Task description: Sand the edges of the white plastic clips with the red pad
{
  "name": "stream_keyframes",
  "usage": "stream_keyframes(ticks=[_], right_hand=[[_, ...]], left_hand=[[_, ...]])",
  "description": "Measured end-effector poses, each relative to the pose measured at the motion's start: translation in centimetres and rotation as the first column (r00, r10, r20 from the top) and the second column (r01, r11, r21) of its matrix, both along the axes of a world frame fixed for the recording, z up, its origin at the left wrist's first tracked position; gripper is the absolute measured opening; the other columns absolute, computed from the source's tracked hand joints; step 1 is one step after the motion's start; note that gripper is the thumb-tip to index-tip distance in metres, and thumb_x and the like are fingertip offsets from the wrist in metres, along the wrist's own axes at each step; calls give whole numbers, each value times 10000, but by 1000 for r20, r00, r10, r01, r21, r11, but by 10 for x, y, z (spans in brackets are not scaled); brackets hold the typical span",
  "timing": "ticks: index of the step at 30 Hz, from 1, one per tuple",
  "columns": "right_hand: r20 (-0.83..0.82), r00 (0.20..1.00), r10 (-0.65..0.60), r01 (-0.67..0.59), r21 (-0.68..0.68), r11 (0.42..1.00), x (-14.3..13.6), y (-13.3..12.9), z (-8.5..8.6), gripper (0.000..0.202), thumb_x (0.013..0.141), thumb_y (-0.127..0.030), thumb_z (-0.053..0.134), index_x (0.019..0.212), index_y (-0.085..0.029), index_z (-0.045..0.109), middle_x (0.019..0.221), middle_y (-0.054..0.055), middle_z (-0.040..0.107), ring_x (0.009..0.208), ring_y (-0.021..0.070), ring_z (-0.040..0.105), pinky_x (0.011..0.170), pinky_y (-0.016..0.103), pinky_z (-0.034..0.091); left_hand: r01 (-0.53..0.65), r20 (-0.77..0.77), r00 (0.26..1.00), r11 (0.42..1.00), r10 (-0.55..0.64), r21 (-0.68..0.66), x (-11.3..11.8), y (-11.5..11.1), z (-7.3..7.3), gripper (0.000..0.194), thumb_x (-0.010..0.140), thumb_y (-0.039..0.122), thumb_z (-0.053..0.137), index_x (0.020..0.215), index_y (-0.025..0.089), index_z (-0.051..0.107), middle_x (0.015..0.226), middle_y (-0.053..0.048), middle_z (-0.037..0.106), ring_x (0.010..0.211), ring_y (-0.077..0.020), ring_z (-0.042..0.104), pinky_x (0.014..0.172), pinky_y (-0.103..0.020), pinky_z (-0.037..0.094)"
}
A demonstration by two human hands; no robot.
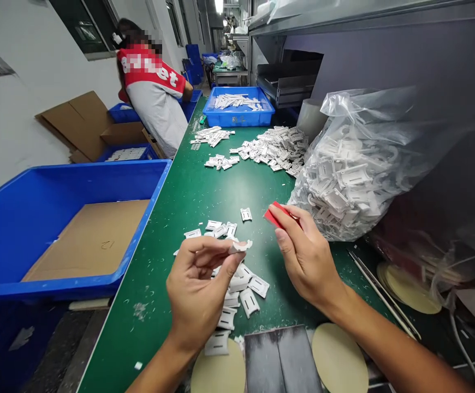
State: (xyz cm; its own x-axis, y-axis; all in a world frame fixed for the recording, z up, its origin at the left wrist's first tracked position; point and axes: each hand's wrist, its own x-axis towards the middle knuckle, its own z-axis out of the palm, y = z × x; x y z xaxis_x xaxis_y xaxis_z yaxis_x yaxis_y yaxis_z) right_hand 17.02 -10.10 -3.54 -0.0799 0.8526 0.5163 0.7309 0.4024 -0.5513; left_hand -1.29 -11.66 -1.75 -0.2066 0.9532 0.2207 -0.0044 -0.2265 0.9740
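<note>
Between thumb and fingers, my left hand pinches a small white plastic part with a curved edge. My right hand is closed around a flat red piece, whose kind I cannot make out; its end sticks out past the fingers. The two hands are apart. Under and beside my left hand lie several loose white plastic parts with slots. One more white part lies alone beyond them on the green table.
A clear bag of white parts stands at right, by a heap. A blue tray is at the back, a large blue bin at left. Tan discs and a dark plate lie in front. A person stands far left.
</note>
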Motion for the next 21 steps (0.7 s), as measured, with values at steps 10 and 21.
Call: stream_keyframes(ticks=[10, 21], right_hand=[[-145, 977, 155, -145, 80, 986, -3, -11, 8, 427, 1021, -236, 392, 1439, -216, 476, 1484, 118, 452, 1368, 264, 435, 1127, 497, 405], [-33, 972, 231, -216, 242, 946, 1, -19, -11, 543, 991, -410, 449, 1516, -443, 310, 1553, 18, 328, 1282, 287, 517, 1018, 474, 524]], left_hand=[[45, 58, 998, 995, -40, -94, -1, 2, 1, 249, 695, 158, 844, 913, 212, 736, 873, -28, 770, 822, -171, 730, 778, -218, 574], [655, 828, 524, 715, -199, -243, -9, 15, -3, 242, 826, 205, 755, 1057, 209, 681, 796, 16, 645, 661, -65, 609, 608, -160, 505]])
